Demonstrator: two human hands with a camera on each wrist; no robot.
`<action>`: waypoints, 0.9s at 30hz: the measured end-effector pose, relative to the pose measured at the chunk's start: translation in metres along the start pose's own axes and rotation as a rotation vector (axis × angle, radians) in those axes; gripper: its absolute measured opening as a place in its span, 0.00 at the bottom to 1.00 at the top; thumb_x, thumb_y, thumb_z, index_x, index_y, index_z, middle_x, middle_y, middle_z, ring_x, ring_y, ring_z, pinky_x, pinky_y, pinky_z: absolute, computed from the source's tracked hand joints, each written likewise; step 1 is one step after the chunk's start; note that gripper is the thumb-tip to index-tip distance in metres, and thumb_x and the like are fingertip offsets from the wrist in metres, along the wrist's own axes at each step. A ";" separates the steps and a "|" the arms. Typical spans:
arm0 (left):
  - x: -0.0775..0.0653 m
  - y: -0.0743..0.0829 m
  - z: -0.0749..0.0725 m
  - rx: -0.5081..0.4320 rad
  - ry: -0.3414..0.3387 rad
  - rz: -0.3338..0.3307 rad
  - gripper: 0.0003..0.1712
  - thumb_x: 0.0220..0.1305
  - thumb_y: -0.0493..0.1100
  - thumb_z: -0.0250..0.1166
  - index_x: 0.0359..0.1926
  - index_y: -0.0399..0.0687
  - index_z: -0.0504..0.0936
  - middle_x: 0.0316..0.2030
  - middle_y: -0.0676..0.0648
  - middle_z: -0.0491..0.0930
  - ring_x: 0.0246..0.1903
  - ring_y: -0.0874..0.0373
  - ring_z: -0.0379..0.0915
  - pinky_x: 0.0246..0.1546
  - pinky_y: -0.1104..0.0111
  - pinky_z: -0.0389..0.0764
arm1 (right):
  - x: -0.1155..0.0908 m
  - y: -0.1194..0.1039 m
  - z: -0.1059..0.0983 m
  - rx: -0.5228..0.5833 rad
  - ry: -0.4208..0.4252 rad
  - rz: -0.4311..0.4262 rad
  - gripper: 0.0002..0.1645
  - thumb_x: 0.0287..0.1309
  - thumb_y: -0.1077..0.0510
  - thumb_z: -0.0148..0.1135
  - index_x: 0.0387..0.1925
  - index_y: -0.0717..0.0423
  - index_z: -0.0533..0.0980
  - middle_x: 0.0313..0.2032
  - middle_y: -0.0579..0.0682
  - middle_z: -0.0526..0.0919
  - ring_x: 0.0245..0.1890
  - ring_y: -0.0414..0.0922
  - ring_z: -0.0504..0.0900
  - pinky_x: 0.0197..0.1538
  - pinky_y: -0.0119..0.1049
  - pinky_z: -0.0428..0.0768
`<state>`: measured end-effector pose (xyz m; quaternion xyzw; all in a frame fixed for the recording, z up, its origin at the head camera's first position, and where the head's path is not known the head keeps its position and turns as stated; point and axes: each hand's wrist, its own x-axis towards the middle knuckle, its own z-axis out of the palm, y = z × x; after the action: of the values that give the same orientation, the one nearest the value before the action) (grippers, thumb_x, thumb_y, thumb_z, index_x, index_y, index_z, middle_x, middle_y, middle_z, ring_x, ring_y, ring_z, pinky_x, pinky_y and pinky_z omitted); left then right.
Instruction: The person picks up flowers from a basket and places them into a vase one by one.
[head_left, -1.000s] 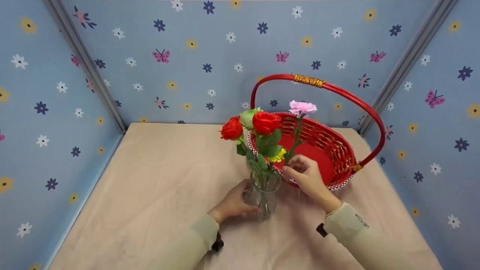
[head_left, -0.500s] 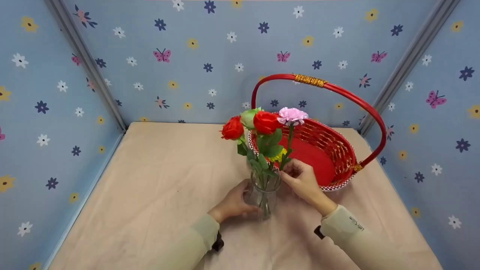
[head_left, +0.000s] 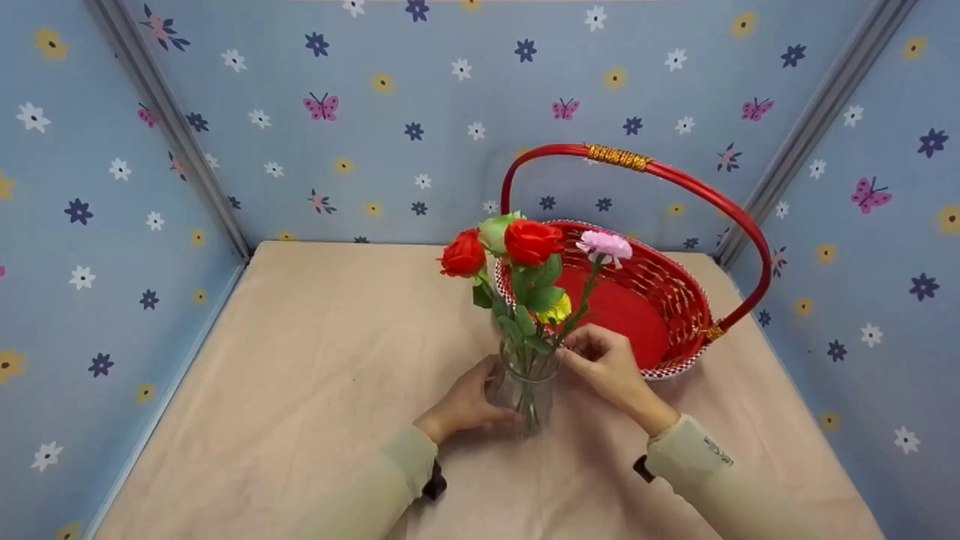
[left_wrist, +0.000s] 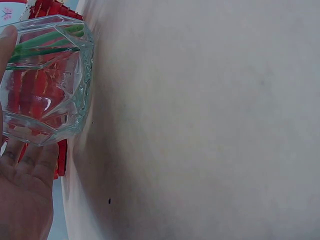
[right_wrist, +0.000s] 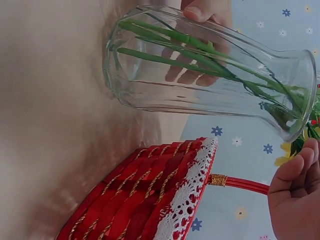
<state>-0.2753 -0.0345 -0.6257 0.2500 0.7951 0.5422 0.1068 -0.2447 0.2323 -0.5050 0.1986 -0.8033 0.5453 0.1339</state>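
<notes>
A clear glass vase [head_left: 529, 401] stands upright on the cloth, with several green stems [right_wrist: 185, 55] inside it. My left hand [head_left: 463, 405] grips the vase from the left, fingers behind it and thumb in front. Above the rim rise two red roses, one at the left [head_left: 463, 253] and one in the middle [head_left: 533, 241], a pale green rose [head_left: 495, 235] and a yellow flower [head_left: 556, 309]. At the rim's right side my right hand [head_left: 609, 371] pinches the lower stem of a pink carnation [head_left: 606, 246], which leans right. The fingertips hide the stem's lower end.
Right behind the vase sits a red woven basket [head_left: 679, 366] with a white lace rim and a tall arched handle [head_left: 712, 196]. Beige cloth [head_left: 322, 360] covers the table. Blue flower-patterned panels [head_left: 420, 97] close off the back and both sides.
My right hand has come down and left to the vase rim with the pink carnation. The bloom swung left, then tilted back right, and sits lower. The left hand and vase have stayed put.
</notes>
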 end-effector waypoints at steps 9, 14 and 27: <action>-0.002 0.000 -0.001 -0.009 -0.014 -0.007 0.58 0.52 0.54 0.88 0.79 0.51 0.66 0.76 0.48 0.73 0.78 0.51 0.67 0.79 0.50 0.72 | -0.006 0.001 -0.002 -0.016 -0.032 -0.001 0.05 0.62 0.65 0.78 0.35 0.54 0.88 0.26 0.49 0.84 0.26 0.36 0.74 0.31 0.27 0.77; -0.003 0.002 -0.003 0.000 -0.015 -0.017 0.59 0.52 0.56 0.87 0.79 0.50 0.66 0.76 0.47 0.73 0.77 0.50 0.68 0.79 0.50 0.71 | -0.007 0.000 -0.004 -0.015 -0.021 0.021 0.05 0.63 0.64 0.78 0.36 0.52 0.88 0.27 0.48 0.84 0.27 0.37 0.75 0.32 0.27 0.78; 0.001 0.004 -0.006 0.006 -0.048 -0.007 0.57 0.56 0.55 0.85 0.80 0.48 0.65 0.77 0.46 0.71 0.79 0.49 0.66 0.80 0.49 0.70 | 0.000 0.001 -0.012 -0.004 -0.002 0.041 0.05 0.62 0.66 0.78 0.34 0.55 0.87 0.24 0.49 0.83 0.22 0.36 0.74 0.26 0.27 0.75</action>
<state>-0.2773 -0.0379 -0.6192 0.2604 0.7948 0.5332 0.1270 -0.2450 0.2442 -0.5015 0.1825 -0.8083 0.5462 0.1224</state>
